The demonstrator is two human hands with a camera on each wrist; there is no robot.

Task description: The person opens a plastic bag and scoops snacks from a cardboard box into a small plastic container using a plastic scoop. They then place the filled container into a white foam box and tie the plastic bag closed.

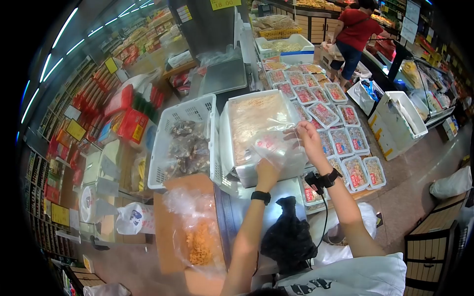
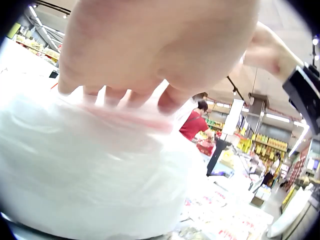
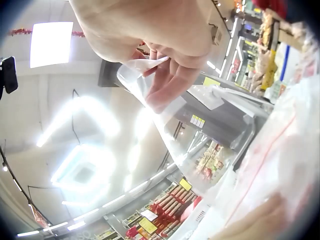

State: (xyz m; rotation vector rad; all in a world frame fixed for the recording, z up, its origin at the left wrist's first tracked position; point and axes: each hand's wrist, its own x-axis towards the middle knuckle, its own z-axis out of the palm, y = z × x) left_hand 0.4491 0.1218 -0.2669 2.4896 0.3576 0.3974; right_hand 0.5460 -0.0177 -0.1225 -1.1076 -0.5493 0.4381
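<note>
Clear plastic bag: red-printed, limp (image 1: pixel 269 143), above the near right part of the white box, between the two hands.
Right hand: (image 1: pixel 310 140) at the bag's right edge; thumb and fingers pinch the clear film, as the right wrist view shows.
Left hand: (image 1: pixel 268 175) at the bag's near end, fingers pointing into the plastic; fingertips hidden, grip cannot be told.
White box: plastic-lined (image 1: pixel 227 135), filled with a pale beige mass (image 1: pixel 252 109).
White basket: left of the box (image 1: pixel 160 153), dark bagged goods (image 1: pixel 185 148) inside.
Cardboard box: nearer, left (image 1: pixel 170 256); orange-yellow pieces (image 1: pixel 198 244) in clear plastic.
Black bag: crumpled (image 1: pixel 288 237), right of the left forearm.
Packed trays: rows at right (image 1: pixel 340 140).
Background: person in red top (image 1: pixel 353 27).
</note>
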